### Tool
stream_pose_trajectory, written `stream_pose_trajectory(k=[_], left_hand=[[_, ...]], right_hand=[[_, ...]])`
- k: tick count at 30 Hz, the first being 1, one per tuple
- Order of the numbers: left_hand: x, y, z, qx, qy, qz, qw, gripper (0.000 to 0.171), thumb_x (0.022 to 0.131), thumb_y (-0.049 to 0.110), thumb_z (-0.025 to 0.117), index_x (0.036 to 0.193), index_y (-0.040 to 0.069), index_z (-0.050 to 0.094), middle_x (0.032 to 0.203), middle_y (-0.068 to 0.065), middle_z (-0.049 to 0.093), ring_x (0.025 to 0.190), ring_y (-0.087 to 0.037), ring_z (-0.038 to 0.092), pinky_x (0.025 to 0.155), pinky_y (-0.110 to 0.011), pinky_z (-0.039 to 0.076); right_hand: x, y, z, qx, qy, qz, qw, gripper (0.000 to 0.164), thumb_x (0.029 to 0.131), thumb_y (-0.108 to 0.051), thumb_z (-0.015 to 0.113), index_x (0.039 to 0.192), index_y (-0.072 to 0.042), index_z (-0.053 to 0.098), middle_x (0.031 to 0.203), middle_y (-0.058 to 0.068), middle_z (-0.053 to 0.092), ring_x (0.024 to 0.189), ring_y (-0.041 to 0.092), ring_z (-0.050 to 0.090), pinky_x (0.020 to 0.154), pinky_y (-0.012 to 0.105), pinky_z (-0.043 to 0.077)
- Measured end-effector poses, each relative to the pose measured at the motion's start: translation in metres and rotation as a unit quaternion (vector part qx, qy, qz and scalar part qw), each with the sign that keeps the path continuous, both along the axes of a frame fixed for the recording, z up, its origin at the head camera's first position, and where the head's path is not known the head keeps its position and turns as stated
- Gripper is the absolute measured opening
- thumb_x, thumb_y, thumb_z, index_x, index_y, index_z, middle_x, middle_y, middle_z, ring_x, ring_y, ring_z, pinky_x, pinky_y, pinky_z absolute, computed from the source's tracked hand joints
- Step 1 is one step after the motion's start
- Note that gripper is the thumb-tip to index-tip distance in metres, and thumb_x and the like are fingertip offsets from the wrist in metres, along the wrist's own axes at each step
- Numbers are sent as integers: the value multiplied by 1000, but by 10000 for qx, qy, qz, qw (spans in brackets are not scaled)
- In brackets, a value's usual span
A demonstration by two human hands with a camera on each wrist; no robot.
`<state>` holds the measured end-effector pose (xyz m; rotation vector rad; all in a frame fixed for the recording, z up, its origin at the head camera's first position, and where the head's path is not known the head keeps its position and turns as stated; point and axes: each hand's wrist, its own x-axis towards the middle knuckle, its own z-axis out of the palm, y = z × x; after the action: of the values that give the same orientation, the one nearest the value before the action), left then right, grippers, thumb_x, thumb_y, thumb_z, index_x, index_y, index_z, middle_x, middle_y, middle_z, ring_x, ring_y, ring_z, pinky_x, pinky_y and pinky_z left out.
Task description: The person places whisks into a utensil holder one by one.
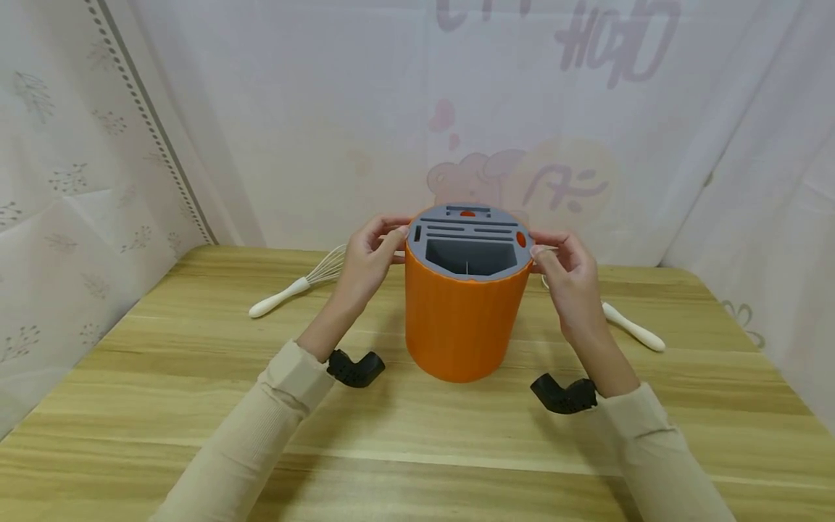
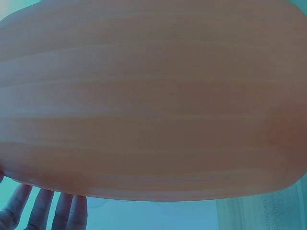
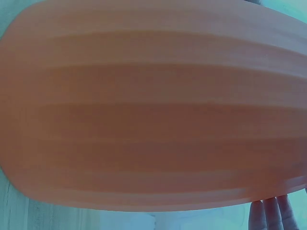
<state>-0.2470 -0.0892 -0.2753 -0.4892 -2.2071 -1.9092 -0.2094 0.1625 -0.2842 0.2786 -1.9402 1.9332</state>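
Between both hands stands an orange knife and utensil holder (image 1: 464, 326), round and ribbed, with a grey slotted top (image 1: 450, 233) and one larger compartment at the front. My left hand (image 1: 373, 255) grips its upper left side, thumb by the rim and fingers behind. On the opposite side my right hand (image 1: 569, 279) grips it the same way. The orange wall (image 2: 153, 105) fills most of the left wrist view, with fingertips at the lower left. It likewise fills the right wrist view, fingertips at the lower right. Whether its base touches the table cannot be made out.
A whisk (image 1: 287, 293) with a white handle lies on the wooden table (image 1: 417, 464) beyond the left arm. Another white-handled utensil (image 1: 633, 328) lies behind the right hand, partly hidden by it. Printed cloth (image 1: 313, 130) hangs behind the table and at both sides.
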Motion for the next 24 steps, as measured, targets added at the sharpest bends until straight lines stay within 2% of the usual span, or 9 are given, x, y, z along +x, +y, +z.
stream_pose_trajectory(k=[10, 19, 24], left_hand=[[10, -3, 0, -48, 36, -60, 10000, 28, 96, 20, 49, 119, 8, 58, 110, -9, 59, 91, -18, 61, 79, -28, 55], [16, -4, 0, -106, 95, -103, 9998, 27, 96, 19, 49, 119, 8, 58, 110, -10, 59, 92, -19, 61, 79, -31, 55], [20, -5, 1, -98, 36, -97, 9999, 27, 96, 20, 49, 120, 9, 58, 110, -9, 59, 91, -18, 60, 81, -32, 55]], right_hand=[[9, -1, -2, -95, 194, 164, 9996, 18, 92, -6, 52, 103, -17, 61, 107, -3, 58, 81, 10, 57, 75, 18, 51], [16, -2, -3, -143, 199, 131, 9996, 16, 92, -6, 52, 104, -13, 59, 93, -4, 62, 77, 9, 59, 75, 18, 52], [18, -3, -4, -139, 202, 87, 9997, 16, 92, -7, 52, 105, -13, 59, 96, -3, 60, 83, 9, 57, 77, 17, 51]])
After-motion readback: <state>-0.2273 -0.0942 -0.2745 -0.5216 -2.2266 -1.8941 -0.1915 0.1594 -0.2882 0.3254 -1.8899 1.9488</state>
